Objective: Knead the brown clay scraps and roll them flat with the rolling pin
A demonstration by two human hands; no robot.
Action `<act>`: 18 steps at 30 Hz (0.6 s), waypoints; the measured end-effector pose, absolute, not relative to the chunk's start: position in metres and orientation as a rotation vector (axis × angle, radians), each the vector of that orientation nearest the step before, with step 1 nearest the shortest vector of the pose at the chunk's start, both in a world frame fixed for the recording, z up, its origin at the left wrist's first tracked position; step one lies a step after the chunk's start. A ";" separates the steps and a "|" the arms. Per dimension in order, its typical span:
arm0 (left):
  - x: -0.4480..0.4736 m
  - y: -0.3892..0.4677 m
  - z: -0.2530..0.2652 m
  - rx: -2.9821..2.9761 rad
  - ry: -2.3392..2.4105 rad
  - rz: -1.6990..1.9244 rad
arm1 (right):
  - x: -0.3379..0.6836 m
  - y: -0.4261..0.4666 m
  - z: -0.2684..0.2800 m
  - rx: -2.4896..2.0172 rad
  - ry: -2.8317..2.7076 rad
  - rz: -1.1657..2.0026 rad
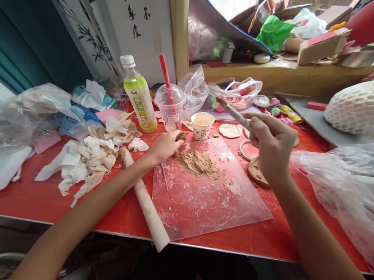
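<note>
My right hand (271,141) is raised over the right side of a clear plastic board (198,212), closed around a slim clay-smeared tool (237,114) that looks like a brush with a dark tip. At the board's far left corner, my left hand (167,147) has its fingers closed on a small lump of brown clay (182,136). A crumbly heap of wet clay (201,163) lies on the board beside that hand. Just behind the heap stands a paper cup (202,126) with liquid in it. A thin pink stick (164,176) rests near the board's left edge.
A pale rolling rod (147,203) slants along the board's left side. Crumpled tissues (90,159) pile up at left. A green drink bottle (140,95) and a plastic cup with a red straw (170,107) stand behind. Clay discs (257,171), a ring (246,150) and plastic bags (345,183) lie right.
</note>
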State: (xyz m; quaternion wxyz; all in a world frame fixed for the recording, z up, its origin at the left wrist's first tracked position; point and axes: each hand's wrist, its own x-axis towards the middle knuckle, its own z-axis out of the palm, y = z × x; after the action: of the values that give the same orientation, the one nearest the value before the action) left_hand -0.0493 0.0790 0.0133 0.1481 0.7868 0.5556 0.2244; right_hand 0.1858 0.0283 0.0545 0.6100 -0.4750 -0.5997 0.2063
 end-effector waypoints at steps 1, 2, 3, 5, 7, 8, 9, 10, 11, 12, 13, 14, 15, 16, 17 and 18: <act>-0.055 0.081 0.014 2.097 1.574 0.726 | 0.190 0.028 0.057 -1.167 -1.500 0.377; -0.061 0.082 0.014 1.936 1.534 0.804 | 0.193 0.027 0.058 -1.238 -1.633 0.272; -0.064 0.082 0.015 1.788 1.486 0.872 | 0.196 0.028 0.058 -1.307 -1.772 0.159; -0.068 0.080 0.017 1.544 1.382 0.943 | 0.200 0.031 0.054 -1.423 -2.015 -0.077; -0.067 0.077 0.020 1.389 1.288 0.942 | 0.203 0.036 0.047 -1.538 -2.157 -0.262; -0.066 0.075 0.022 1.349 1.245 0.943 | 0.204 0.039 0.044 -1.608 -2.183 -0.317; -0.065 0.074 0.025 1.325 1.205 0.954 | 0.205 0.041 0.041 -1.680 -2.183 -0.341; -0.065 0.073 0.027 1.317 1.167 0.973 | 0.205 0.043 0.039 -1.736 -2.164 -0.332; -0.066 0.073 0.030 1.321 1.133 0.995 | 0.206 0.045 0.039 -1.766 -2.136 -0.293; -0.067 0.073 0.033 1.335 1.107 1.010 | 0.207 0.046 0.039 -1.766 -2.100 -0.233; -0.069 0.073 0.035 1.357 1.093 1.006 | 0.207 0.046 0.040 -1.745 -2.056 -0.169; -0.072 0.073 0.037 1.389 1.093 0.979 | 0.208 0.047 0.042 -1.720 -1.998 -0.117; -0.075 0.073 0.039 1.438 1.113 0.931 | 0.209 0.047 0.044 -1.702 -1.929 -0.088; -0.078 0.073 0.040 1.511 1.154 0.866 | 0.210 0.047 0.045 -1.696 -1.857 -0.089; -0.081 0.073 0.040 1.617 1.207 0.789 | 0.210 0.048 0.046 -1.709 -1.785 -0.113; -0.084 0.073 0.038 1.761 1.255 0.697 | 0.211 0.049 0.046 -1.735 -1.724 -0.149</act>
State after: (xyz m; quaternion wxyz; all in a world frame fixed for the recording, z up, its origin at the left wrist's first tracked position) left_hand -0.0835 0.0726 0.0383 0.4214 0.7029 0.5009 0.2783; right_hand 0.2110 0.0486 0.0458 0.3388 -0.6663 -0.6618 -0.0572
